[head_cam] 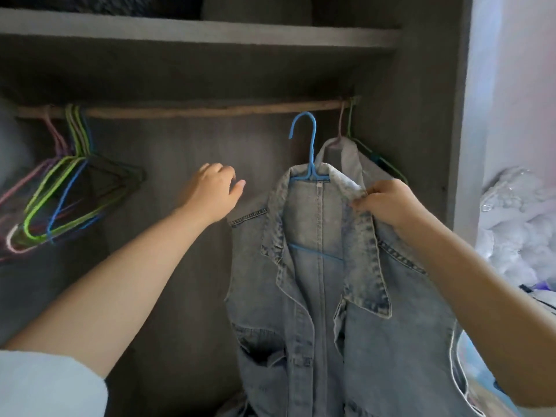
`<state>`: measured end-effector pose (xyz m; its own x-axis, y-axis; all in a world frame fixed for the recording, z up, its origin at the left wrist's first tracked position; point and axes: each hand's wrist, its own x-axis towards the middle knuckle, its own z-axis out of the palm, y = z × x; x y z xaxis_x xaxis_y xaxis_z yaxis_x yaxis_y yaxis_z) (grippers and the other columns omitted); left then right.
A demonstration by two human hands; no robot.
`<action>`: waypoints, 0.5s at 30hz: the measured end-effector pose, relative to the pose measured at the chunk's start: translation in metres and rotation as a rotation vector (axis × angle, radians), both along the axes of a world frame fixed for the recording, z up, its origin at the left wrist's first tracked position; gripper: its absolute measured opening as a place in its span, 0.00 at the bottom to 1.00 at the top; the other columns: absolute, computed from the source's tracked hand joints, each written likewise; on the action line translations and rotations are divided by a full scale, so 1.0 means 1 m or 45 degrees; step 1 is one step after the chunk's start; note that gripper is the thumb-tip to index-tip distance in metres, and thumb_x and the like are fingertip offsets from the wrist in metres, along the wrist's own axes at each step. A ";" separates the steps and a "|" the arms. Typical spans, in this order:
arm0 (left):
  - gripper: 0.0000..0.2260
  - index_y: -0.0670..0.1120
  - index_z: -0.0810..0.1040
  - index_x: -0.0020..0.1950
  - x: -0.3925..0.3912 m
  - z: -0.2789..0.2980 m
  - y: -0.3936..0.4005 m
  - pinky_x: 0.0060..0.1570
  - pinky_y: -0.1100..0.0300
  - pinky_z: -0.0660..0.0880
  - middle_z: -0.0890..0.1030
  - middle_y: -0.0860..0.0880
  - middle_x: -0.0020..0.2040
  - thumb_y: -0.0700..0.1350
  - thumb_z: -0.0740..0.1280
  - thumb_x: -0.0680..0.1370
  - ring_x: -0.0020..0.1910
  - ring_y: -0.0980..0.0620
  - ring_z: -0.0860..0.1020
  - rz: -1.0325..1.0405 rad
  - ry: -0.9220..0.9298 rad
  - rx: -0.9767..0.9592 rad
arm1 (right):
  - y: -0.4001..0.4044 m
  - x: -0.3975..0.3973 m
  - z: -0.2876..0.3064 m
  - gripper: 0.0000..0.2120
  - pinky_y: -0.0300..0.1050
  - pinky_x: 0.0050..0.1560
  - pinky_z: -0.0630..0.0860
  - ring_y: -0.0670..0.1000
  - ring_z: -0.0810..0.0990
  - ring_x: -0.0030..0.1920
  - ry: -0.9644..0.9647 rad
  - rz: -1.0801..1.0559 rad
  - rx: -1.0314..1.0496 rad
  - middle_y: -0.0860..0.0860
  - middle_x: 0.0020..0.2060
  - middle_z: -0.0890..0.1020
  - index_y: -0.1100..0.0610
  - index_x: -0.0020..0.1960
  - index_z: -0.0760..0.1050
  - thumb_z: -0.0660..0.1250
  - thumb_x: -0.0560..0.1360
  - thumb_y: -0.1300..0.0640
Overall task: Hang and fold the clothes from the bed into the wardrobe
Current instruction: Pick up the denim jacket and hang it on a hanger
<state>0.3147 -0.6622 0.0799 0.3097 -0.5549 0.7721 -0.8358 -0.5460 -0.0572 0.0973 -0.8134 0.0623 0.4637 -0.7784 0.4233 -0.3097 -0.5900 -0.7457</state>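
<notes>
Grey wardrobe (186, 70) fills the frame, its one rail (192, 110) crossing the upper middle, with one denim vest (325, 284) on one blue hanger (304, 152) at lower centre, its collar pinched by the right hand (388, 203), the left hand (213, 191) loosely open and empty, and a bunch of bare hangers (69, 188), too tangled to count, at left.
</notes>
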 end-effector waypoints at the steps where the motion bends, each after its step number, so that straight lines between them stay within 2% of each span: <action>1: 0.16 0.37 0.75 0.54 0.015 0.007 -0.006 0.54 0.54 0.63 0.76 0.39 0.54 0.48 0.58 0.80 0.57 0.42 0.70 -0.016 -0.018 0.030 | -0.005 0.012 0.007 0.10 0.43 0.40 0.66 0.53 0.73 0.41 -0.020 -0.023 0.003 0.57 0.38 0.75 0.69 0.48 0.78 0.67 0.71 0.63; 4: 0.17 0.37 0.74 0.56 0.047 0.028 -0.026 0.58 0.52 0.65 0.75 0.39 0.56 0.49 0.55 0.81 0.59 0.41 0.70 -0.010 -0.079 0.174 | -0.024 0.045 0.030 0.09 0.43 0.40 0.64 0.53 0.71 0.40 -0.078 -0.104 -0.029 0.56 0.33 0.73 0.69 0.45 0.78 0.66 0.73 0.62; 7: 0.20 0.34 0.76 0.49 0.066 0.042 -0.048 0.49 0.47 0.75 0.77 0.35 0.48 0.49 0.54 0.78 0.51 0.36 0.75 -0.143 -0.239 0.175 | -0.044 0.070 0.054 0.08 0.43 0.40 0.65 0.53 0.72 0.40 -0.178 -0.161 0.018 0.57 0.35 0.74 0.69 0.45 0.79 0.67 0.73 0.62; 8: 0.18 0.33 0.76 0.51 0.070 0.049 -0.056 0.49 0.47 0.75 0.76 0.34 0.49 0.46 0.54 0.77 0.52 0.36 0.75 -0.131 -0.234 0.188 | -0.050 0.076 0.062 0.07 0.44 0.41 0.66 0.53 0.73 0.41 -0.215 -0.176 0.058 0.57 0.36 0.75 0.67 0.42 0.78 0.67 0.72 0.62; 10: 0.14 0.35 0.71 0.60 0.079 0.068 -0.076 0.58 0.51 0.68 0.72 0.36 0.60 0.38 0.55 0.78 0.61 0.39 0.70 -0.025 -0.179 0.210 | -0.066 0.091 0.076 0.08 0.46 0.43 0.69 0.55 0.75 0.43 -0.300 -0.166 0.133 0.59 0.38 0.76 0.64 0.35 0.73 0.67 0.73 0.63; 11: 0.15 0.35 0.69 0.64 0.083 0.078 -0.086 0.61 0.52 0.64 0.69 0.37 0.64 0.36 0.54 0.78 0.64 0.40 0.67 0.003 -0.143 0.208 | -0.073 0.097 0.082 0.09 0.47 0.44 0.71 0.57 0.76 0.44 -0.323 -0.157 0.177 0.60 0.40 0.77 0.63 0.34 0.71 0.66 0.73 0.63; 13: 0.18 0.34 0.65 0.68 0.091 0.094 -0.107 0.67 0.55 0.58 0.66 0.36 0.68 0.34 0.53 0.78 0.68 0.41 0.63 -0.025 -0.157 0.136 | -0.082 0.108 0.092 0.03 0.49 0.46 0.73 0.58 0.77 0.46 -0.360 -0.145 0.240 0.62 0.45 0.77 0.65 0.42 0.73 0.64 0.73 0.65; 15: 0.20 0.34 0.62 0.70 0.101 0.106 -0.125 0.69 0.55 0.54 0.63 0.37 0.70 0.34 0.53 0.78 0.71 0.42 0.60 -0.032 -0.208 0.095 | -0.094 0.117 0.101 0.11 0.51 0.47 0.74 0.58 0.76 0.46 -0.372 -0.137 0.291 0.64 0.46 0.77 0.70 0.55 0.72 0.62 0.74 0.68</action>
